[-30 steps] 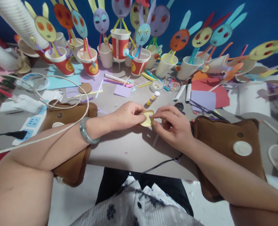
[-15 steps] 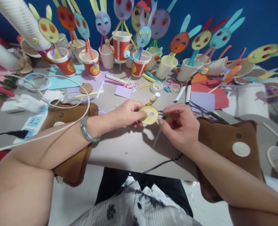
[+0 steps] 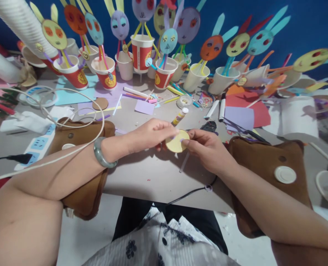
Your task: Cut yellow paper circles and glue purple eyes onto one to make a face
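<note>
Both hands hold a round yellow paper disc (image 3: 177, 145) between them, low over the table. My left hand (image 3: 161, 133) pinches its left side, thumb on top. My right hand (image 3: 205, 147) grips its right side, with thumb and forefinger at the edge. Small purple spots show on the disc, partly covered by the thumbs. Just behind the disc stands a glue stick (image 3: 179, 116) with a white cap. Black-handled scissors (image 3: 209, 126) lie beyond my right hand. Below the disc is a thin pale strip (image 3: 184, 162) on the table.
Paper cups (image 3: 77, 75) with rabbit-faced paper figures line the back. Brown cushions (image 3: 269, 184) lie under both forearms. A white cable (image 3: 102, 129) loops over the left side near a power strip (image 3: 39, 146). Coloured paper (image 3: 247, 107) and markers (image 3: 222, 108) lie at the right.
My right hand has moved left onto the disc and now grips its edge. The disc has turned slightly and dropped a little. The scissors now show behind my right hand.
</note>
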Demonstrator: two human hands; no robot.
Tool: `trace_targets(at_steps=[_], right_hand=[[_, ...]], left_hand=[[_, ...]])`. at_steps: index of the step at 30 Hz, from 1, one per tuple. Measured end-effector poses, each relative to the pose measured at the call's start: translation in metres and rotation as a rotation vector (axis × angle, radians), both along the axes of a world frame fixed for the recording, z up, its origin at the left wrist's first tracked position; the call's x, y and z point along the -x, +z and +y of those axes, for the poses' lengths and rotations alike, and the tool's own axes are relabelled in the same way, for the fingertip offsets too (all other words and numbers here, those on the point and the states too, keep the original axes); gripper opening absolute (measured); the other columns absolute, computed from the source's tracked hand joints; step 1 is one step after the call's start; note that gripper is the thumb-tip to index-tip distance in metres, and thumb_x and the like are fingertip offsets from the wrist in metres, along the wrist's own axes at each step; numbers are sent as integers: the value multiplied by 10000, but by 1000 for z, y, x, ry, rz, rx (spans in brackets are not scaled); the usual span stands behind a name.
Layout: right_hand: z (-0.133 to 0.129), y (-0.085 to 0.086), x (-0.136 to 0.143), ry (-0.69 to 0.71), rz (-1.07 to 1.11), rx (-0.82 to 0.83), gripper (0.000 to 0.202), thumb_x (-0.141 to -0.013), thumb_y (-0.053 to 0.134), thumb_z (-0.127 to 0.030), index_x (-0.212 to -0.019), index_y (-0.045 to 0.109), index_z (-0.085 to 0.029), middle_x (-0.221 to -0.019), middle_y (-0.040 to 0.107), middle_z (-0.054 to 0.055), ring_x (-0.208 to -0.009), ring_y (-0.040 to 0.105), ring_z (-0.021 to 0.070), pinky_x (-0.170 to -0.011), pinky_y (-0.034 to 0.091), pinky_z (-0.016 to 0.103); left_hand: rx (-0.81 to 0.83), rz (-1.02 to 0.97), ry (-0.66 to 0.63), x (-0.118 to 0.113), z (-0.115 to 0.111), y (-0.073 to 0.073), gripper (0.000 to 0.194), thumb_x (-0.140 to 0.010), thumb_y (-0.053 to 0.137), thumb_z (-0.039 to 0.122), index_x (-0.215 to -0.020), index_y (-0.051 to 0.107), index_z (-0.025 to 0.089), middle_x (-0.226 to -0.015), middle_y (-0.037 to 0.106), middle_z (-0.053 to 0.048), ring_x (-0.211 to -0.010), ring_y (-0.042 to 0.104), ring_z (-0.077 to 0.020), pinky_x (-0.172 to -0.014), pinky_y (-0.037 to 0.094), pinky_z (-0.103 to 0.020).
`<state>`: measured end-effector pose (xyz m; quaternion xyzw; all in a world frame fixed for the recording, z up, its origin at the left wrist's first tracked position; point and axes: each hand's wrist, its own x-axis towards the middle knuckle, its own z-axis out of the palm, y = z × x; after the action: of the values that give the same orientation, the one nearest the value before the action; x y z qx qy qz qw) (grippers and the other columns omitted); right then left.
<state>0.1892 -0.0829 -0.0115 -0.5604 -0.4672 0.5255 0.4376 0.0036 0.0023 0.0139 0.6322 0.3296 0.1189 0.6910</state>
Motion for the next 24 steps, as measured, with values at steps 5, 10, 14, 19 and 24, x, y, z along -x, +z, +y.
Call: trace_targets(at_steps=[5, 10, 14, 19, 24], right_hand=[[0, -6, -1, -36, 97, 18, 334, -747, 837, -433, -698, 607, -197, -604, 510, -49, -512, 362, 72, -476, 272, 236], [-1, -9, -3, -20, 100, 30, 300, -769, 816, -415, -720, 622, -192, -602, 495, -49, -506, 330, 69, -475, 239, 243], [-1, -9, -3, -36, 77, 36, 248, -773, 796, -377, -723, 643, -189, -589, 479, -53, -500, 322, 67, -479, 240, 246], [-1, -7, -1, -37, 52, 29, 253, -738, 819, -373, -712, 644, -193, -617, 535, -42, -521, 375, 78, -492, 284, 246], [-1, -8, -2, 3, 52, 77, 295, -726, 832, -392, -688, 622, -188, -641, 575, -28, -531, 396, 82, -486, 285, 241]], left_hand=[[1, -31, 60, -1, 4, -3, 524, -998, 334, 472, -755, 648, 131, -696, 649, -58, -575, 574, -115, -490, 471, -209], [-56, 34, -39, 4, 3, -10, 109, -842, 636, 245, -824, 611, 141, -682, 636, 4, -543, 558, -72, -512, 441, -172], [-55, 89, -57, 6, 2, -11, 29, -832, 589, 132, -829, 617, 136, -647, 626, 16, -527, 562, -65, -505, 415, -164], [-40, 93, -88, 4, 3, -7, 45, -831, 591, 109, -814, 630, 123, -640, 618, 20, -524, 548, -55, -499, 405, -155], [-62, 96, -80, 5, 2, -6, 40, -832, 596, 130, -807, 627, 124, -636, 612, 23, -513, 529, -53, -496, 403, -156]])
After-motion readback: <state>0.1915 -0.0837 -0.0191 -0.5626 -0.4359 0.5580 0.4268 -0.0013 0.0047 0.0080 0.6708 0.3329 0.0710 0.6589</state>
